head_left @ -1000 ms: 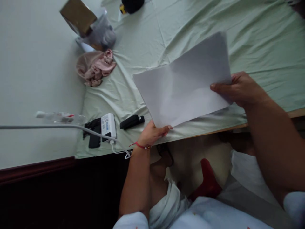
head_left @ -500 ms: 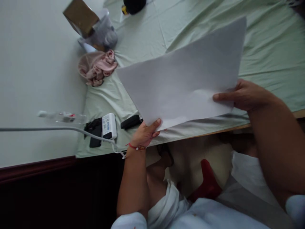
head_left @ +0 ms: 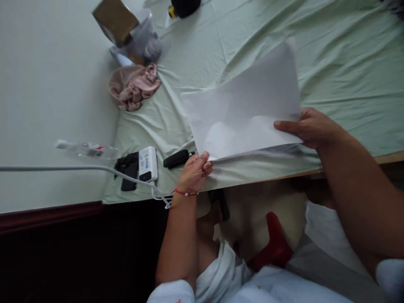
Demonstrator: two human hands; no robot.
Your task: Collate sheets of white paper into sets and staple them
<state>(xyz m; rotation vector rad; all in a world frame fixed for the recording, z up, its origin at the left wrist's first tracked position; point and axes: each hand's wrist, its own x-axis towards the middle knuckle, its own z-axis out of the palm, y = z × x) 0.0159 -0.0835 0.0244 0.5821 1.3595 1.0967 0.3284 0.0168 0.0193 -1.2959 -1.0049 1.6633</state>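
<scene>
A large white sheet of paper (head_left: 243,105) is held above the green cloth, its far edge tilted up and curved. My left hand (head_left: 194,170), with a red string bracelet at the wrist, pinches the near left corner. My right hand (head_left: 311,127) grips the right edge, thumb on top and fingers hidden beneath. Just left of my left hand, a black object (head_left: 176,159) lies on the cloth. Farther left are a white device (head_left: 148,164) with a cable and a black item (head_left: 130,172).
A clear bottle (head_left: 91,151) lies by the wall. Pink cloth (head_left: 135,86), a plastic container (head_left: 148,44) and a cardboard box (head_left: 115,21) stand at the back left. A grey cable (head_left: 78,167) crosses the left side. The green cloth's front edge (head_left: 246,181) runs before me.
The paper has drawn nearer and tilted, looking smaller, with its far right corner shifted left. My right hand has moved slightly left, and my left hand now pinches closer to the corner.
</scene>
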